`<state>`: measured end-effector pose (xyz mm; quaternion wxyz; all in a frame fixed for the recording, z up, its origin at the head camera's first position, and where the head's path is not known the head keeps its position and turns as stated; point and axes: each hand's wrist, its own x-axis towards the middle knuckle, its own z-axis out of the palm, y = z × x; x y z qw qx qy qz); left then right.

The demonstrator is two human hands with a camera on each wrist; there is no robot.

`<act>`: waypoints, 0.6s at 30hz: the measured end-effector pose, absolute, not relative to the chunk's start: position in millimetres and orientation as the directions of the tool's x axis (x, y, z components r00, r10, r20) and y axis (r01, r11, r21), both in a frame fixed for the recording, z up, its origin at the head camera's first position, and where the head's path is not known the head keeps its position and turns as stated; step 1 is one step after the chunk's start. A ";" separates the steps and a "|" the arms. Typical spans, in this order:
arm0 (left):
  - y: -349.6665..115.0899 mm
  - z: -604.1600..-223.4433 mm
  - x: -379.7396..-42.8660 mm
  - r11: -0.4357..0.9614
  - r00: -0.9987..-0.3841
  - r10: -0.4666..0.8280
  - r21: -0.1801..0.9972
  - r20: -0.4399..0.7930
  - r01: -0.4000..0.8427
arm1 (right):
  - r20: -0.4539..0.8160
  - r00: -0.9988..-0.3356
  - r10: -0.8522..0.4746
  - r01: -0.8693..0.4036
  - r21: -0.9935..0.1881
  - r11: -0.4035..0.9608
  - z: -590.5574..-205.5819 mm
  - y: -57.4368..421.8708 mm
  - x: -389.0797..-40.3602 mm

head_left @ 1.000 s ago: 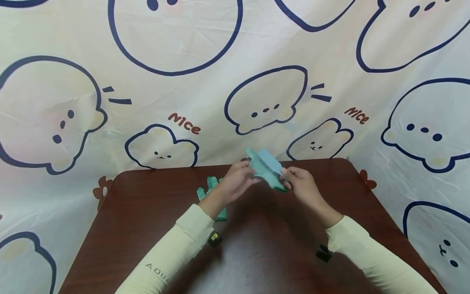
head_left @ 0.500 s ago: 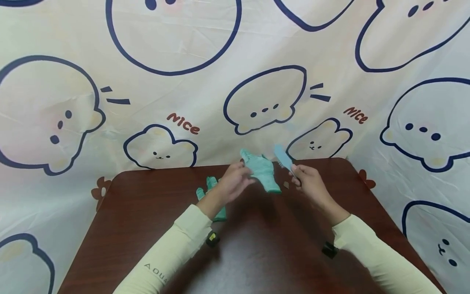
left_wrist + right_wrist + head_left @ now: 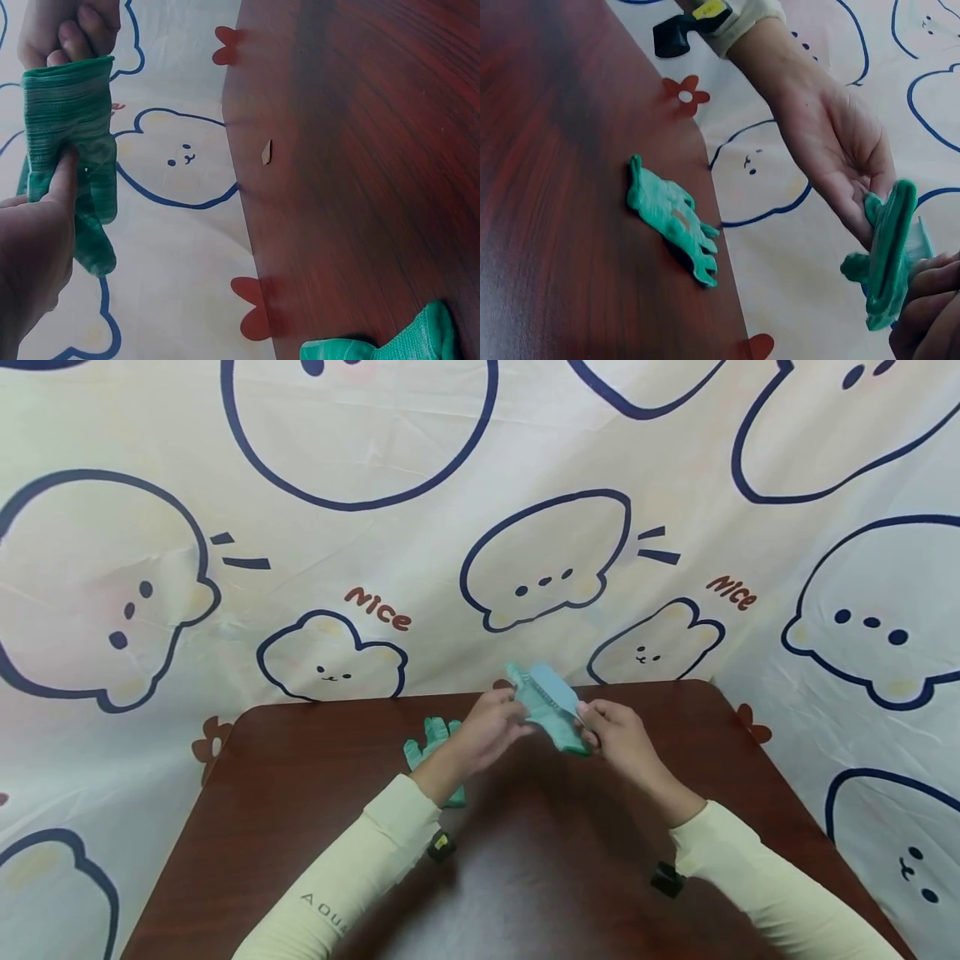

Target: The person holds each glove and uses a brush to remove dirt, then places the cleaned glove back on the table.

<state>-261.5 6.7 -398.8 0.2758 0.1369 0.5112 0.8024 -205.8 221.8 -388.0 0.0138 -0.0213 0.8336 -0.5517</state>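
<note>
Nearest, a cream left sleeve with dark lettering and a cream right sleeve reach in over the dark wooden surface, a small black device under each cuff. Beyond the left sleeve, a green glove lies on the surface, its fingers toward the far edge; the left forearm partly hides it in the head view.

Farther out, the left hand holds a second green glove up off the surface near that edge. Its grip is closed, thumb and fingers pinching the raised glove at its finger end, the glove's cuff slanting down toward the right hand. The right hand's grip is curled closed around the handle of a light-blue brush. The brush head lies along the raised glove, bristles facing it; whether they press in, I cannot tell.

A small tan scrap lies close to the far edge. Behind everything hangs a pale fabric backdrop with blue-outlined cartoon animals and "Nice" in red-brown.
</note>
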 end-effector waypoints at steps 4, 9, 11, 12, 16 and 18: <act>8.2 -400.7 -262.9 -0.329 -0.803 0.593 0.892 -0.059 -0.309 | 0.001 -0.999 -0.037 -0.017 -0.907 0.420 -389.2 226.9 -207.4; 11.5 -403.2 -263.7 -0.326 -0.806 0.586 0.889 -0.078 -0.323 | -0.002 -1.000 0.001 0.003 -0.893 0.451 -392.0 230.6 -209.0; 12.8 -403.6 -263.3 -0.331 -0.811 0.579 0.885 -0.084 -0.328 | 0.003 -1.000 0.024 0.008 -0.882 0.471 -393.3 231.7 -210.2; 13.5 -403.7 -263.3 -0.333 -0.812 0.577 0.883 -0.087 -0.332 | 0.008 -0.999 0.033 0.009 -0.877 0.480 -393.6 232.3 -210.8; 15.9 -405.7 -262.8 -0.341 -0.820 0.565 0.878 -0.095 -0.337 | 0.022 -0.998 0.059 0.011 -0.863 0.505 -396.2 238.4 -213.7; 16.5 -406.2 -262.9 -0.339 -0.833 0.544 0.882 -0.100 -0.327 | 0.017 -0.996 0.086 0.028 -0.866 0.498 -398.5 245.4 -216.6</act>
